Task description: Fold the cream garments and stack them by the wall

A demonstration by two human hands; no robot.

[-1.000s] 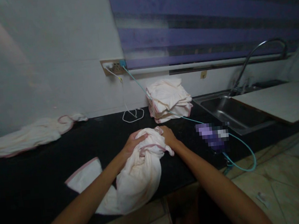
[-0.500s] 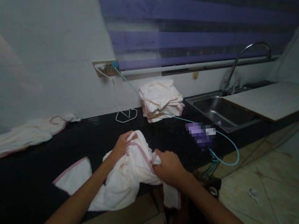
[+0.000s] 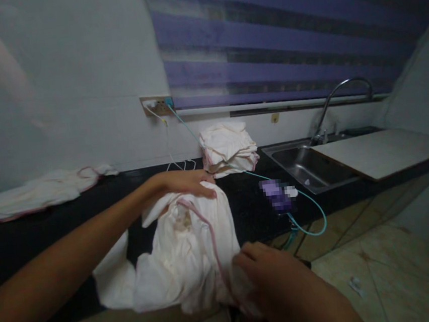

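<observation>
A white cloth with a pink edge [image 3: 185, 255] hangs bunched between my hands over the front edge of the dark counter [image 3: 29, 249]. My left hand [image 3: 188, 181] is closed on its upper part, fingers pointing right. Lower and nearer, my right hand [image 3: 268, 272] grips the cloth's right side by the pink trim; this hand is slightly blurred. Part of the cloth spreads to the left beneath my left forearm. Behind my left hand stands a folded stack of similar white cloths [image 3: 228, 147].
Another white cloth [image 3: 39, 195] lies along the wall at left. A teal cable [image 3: 320, 211] runs from the wall socket [image 3: 156, 106] past a pixelated purple object [image 3: 276, 195]. To the right are a steel sink [image 3: 309, 164], a faucet [image 3: 323, 112] and a pale board [image 3: 391, 149].
My left hand has moved up and right, lifting the cloth's top. My right hand has come down and nearer, so the cloth is stretched taller between them. The view has shifted slightly.
</observation>
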